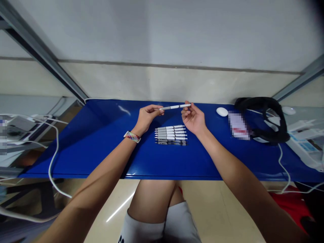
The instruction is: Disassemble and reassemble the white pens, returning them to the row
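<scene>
A white pen with a grey grip [176,107] is held level above the blue table. My left hand [148,116] pinches its grey tip end between thumb and fingers. At the other end, the fingertips of my right hand [193,116] close on the push-button end, with the palm turned up. Below and between the hands lies a row of several white and grey pens [170,131], side by side with their tips to the left. Nearest me in that row is a darker, clear-barrelled pen [172,143].
On the blue table [101,145] to the right are a white oval mouse-like object [222,111], a blurred-out packet [238,125] and a black head strap [273,138]. White cables [57,145] hang at both sides. A wall [172,81] stands behind.
</scene>
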### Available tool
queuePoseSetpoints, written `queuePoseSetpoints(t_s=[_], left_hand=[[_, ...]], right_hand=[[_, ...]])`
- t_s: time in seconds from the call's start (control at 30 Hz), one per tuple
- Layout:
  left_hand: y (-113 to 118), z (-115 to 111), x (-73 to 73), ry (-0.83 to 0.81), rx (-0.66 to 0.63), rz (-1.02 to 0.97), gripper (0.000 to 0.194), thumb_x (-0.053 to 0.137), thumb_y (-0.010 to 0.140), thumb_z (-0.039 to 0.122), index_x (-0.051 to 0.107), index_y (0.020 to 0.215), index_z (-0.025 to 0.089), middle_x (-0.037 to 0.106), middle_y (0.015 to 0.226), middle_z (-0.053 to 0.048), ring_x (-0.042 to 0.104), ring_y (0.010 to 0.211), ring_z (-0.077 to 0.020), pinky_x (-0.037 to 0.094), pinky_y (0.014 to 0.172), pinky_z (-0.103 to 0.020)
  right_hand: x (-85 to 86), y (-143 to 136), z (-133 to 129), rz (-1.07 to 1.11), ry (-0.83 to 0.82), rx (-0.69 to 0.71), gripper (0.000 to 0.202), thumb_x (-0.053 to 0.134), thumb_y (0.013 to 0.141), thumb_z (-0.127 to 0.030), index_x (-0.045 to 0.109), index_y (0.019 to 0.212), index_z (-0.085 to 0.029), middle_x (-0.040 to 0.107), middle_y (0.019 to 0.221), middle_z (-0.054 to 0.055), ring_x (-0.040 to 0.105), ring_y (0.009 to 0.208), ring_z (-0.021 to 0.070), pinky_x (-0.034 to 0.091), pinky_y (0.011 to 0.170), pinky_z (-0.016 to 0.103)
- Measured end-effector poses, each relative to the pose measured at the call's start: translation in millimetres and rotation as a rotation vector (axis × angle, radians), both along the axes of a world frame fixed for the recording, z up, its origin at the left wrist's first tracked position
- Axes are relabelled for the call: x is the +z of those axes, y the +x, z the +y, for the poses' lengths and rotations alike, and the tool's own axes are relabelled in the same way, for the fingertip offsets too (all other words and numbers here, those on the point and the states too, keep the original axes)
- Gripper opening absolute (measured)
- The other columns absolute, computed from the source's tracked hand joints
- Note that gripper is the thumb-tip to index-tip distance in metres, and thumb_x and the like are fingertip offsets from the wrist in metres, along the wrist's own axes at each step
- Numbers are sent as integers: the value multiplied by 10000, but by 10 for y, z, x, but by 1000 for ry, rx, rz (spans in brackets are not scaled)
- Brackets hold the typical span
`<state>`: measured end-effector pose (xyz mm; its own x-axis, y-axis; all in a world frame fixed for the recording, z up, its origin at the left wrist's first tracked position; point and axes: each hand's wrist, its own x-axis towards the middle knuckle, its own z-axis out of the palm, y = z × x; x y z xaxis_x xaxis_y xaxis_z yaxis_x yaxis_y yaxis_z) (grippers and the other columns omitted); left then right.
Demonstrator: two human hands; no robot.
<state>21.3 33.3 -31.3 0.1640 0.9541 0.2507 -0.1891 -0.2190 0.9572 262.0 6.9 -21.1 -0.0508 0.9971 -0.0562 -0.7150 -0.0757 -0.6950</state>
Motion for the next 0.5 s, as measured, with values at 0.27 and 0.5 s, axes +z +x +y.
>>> queuePoseSetpoints(t_s=[0.27, 0.5], left_hand=[[17, 0, -12, 3, 15, -13, 297, 931, 763, 342, 836, 987, 171, 818, 855, -60, 769, 811, -186, 623, 904, -382], [16, 8, -19, 7, 4, -27, 277, 927, 777, 330, 837, 987, 172, 814, 859, -60, 766, 815, -181, 617, 890, -370]], right_hand=[[-40, 3, 12, -45, 69, -5, 245, 734, 972, -461, 761, 1026, -224, 674, 784, 13, 595, 680, 124, 578, 633, 253], [-4, 10, 0, 24, 27, 32, 140, 741, 967, -350, 753, 1001, -215, 658, 787, 0, 570, 663, 103, 571, 629, 219]])
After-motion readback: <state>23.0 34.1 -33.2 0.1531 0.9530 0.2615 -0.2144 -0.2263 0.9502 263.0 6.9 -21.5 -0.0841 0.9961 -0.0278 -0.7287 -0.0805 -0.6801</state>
